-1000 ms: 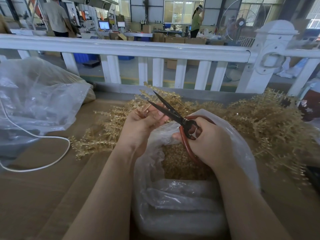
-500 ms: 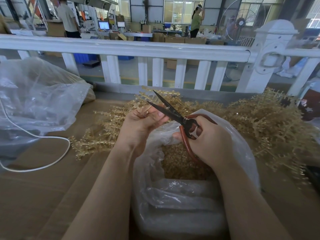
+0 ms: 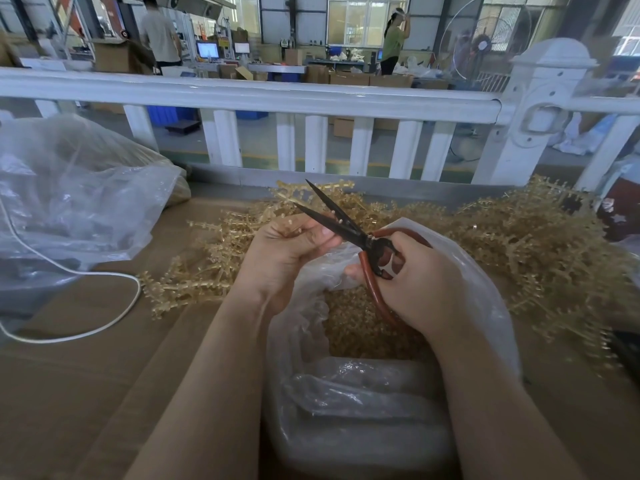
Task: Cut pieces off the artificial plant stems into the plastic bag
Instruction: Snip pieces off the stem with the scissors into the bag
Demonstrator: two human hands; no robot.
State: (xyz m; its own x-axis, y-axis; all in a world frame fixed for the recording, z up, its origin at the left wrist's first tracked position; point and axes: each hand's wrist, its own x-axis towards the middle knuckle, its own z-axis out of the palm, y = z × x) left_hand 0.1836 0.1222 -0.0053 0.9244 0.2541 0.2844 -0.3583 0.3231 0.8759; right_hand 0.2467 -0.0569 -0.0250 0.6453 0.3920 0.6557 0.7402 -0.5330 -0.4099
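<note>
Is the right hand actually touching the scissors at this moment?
Touching. The head view shows the right hand with its fingers curled through and around the red handles of the scissors, no gap, blades open above the plastic bag.

Brown cardboard-covered table [image 3: 86, 393]. On it: golden stems [image 3: 540, 258] heaped across the far side and right; open bag [image 3: 363, 403] at near centre; second, larger bag [image 3: 69, 202] far left; white cable [image 3: 114, 317] looped beside it.
</note>
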